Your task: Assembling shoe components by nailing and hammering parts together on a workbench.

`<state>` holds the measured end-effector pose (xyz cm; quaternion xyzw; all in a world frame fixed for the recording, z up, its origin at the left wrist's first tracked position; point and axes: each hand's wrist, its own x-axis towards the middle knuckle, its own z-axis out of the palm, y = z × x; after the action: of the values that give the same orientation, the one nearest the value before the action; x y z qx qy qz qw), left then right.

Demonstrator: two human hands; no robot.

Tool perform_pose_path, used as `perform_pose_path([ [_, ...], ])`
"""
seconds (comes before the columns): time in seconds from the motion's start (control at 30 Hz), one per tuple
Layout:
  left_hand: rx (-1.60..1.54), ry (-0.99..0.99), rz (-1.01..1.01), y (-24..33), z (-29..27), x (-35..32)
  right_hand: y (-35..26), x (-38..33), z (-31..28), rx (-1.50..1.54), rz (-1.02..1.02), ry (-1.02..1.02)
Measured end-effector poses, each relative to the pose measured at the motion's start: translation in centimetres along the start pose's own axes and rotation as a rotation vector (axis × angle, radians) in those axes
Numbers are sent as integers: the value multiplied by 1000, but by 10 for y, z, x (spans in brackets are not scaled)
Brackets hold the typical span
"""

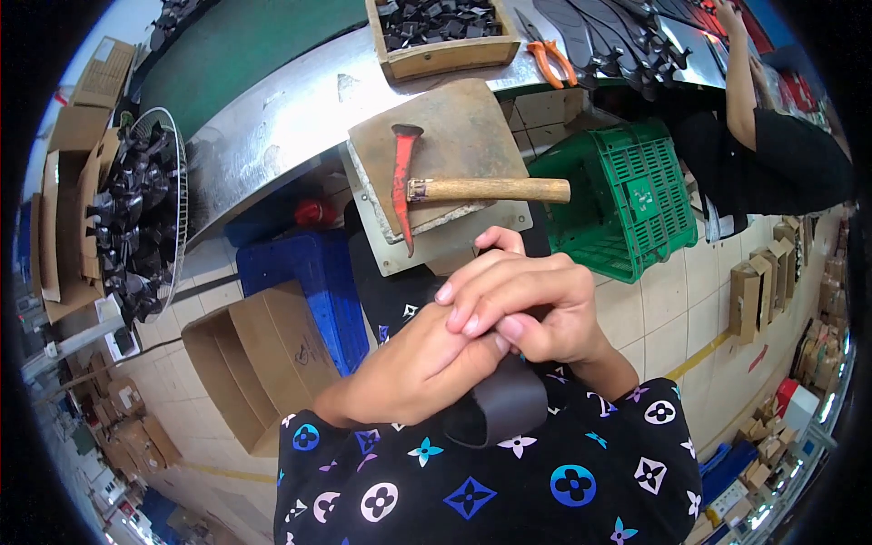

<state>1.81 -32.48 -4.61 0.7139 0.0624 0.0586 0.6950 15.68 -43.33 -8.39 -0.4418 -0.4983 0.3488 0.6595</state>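
In front of my chest, both hands are closed together at the end of a black, curved, smooth piece [516,400]. My left hand [431,359] reaches in from the left, its thumb pressed at the piece's upper edge. My right hand [545,300] lies over the left, fingers folded across its back and thumb beside the other thumb. What lies between the palms is hidden. Just beyond them, a hammer [490,190] with a red head and wooden handle rests on a worn brown pad [454,127] atop a pale block.
Behind the pad is a metal bench [282,118] with a wooden box [445,62] of small black pieces, orange-handled pliers [549,59] and black shoe soles [609,41]. A green crate [640,195], cardboard box [263,354] and wire basket [179,200] stand around me. A co-worker [772,154] is at right.
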Motion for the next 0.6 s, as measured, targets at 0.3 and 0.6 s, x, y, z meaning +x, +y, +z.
perform_pose_path([
  [0.3, -474, 9, -368, -1, 2, 2, 4, -6, -13, 30, 177, -14],
  [0.6, -467, -156, -304, 5, 4, -2, 5, -4, -6, 76, -123, 13],
])
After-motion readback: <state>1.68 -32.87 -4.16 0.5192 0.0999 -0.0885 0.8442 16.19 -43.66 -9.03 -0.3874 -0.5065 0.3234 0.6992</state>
